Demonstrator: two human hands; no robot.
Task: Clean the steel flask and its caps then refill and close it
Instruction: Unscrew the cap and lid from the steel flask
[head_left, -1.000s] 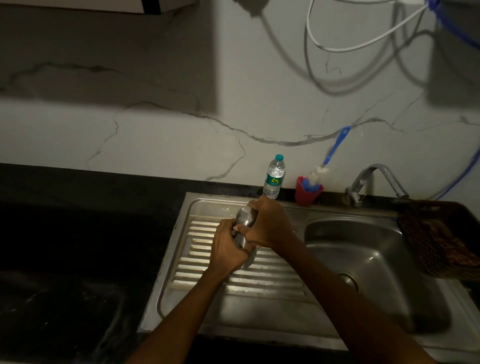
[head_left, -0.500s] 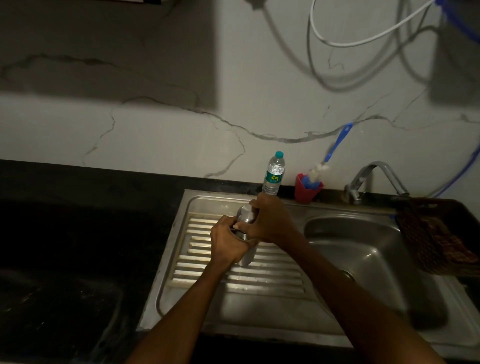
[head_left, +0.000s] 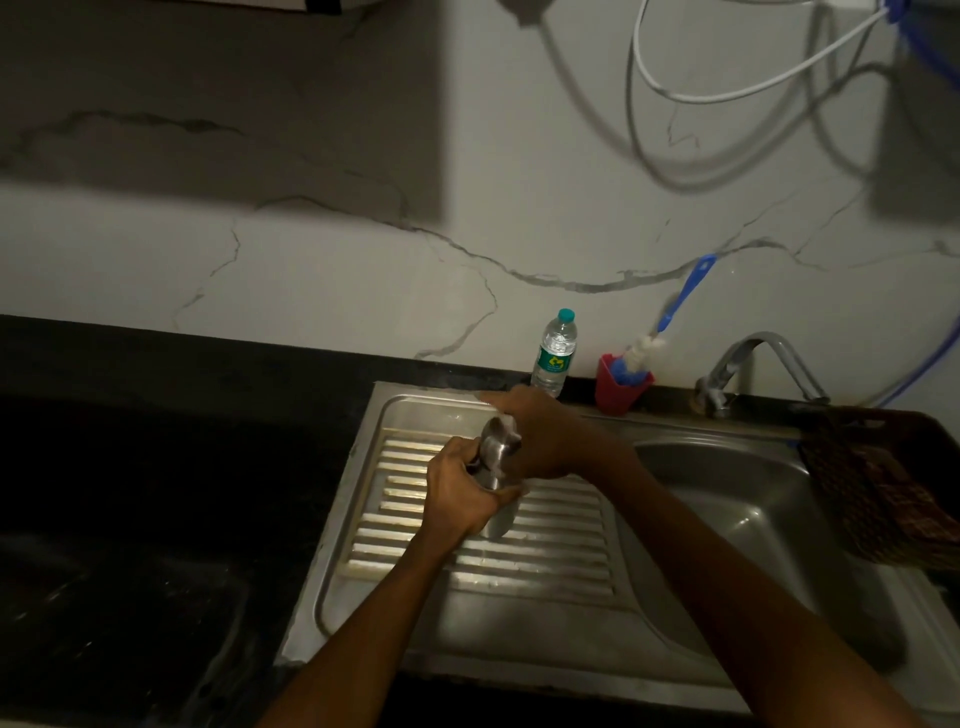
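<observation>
The steel flask (head_left: 497, 522) stands over the ribbed draining board (head_left: 550, 551) of the sink. My left hand (head_left: 460, 493) grips the flask's body from the left. My right hand (head_left: 545, 434) is curled round the steel cap (head_left: 498, 441) at the flask's top. Most of the flask is hidden by both hands; only its lower end and part of the cap show.
A plastic water bottle (head_left: 556, 353) and a red cup (head_left: 618, 389) with a blue-handled brush (head_left: 675, 306) stand at the wall. The tap (head_left: 753, 364) is over the sink basin (head_left: 753, 519). A brown cloth (head_left: 883, 483) lies at the right. Dark counter at left.
Both hands stay on the flask in the same spot. My right hand has turned a little on the cap, showing more of its steel top.
</observation>
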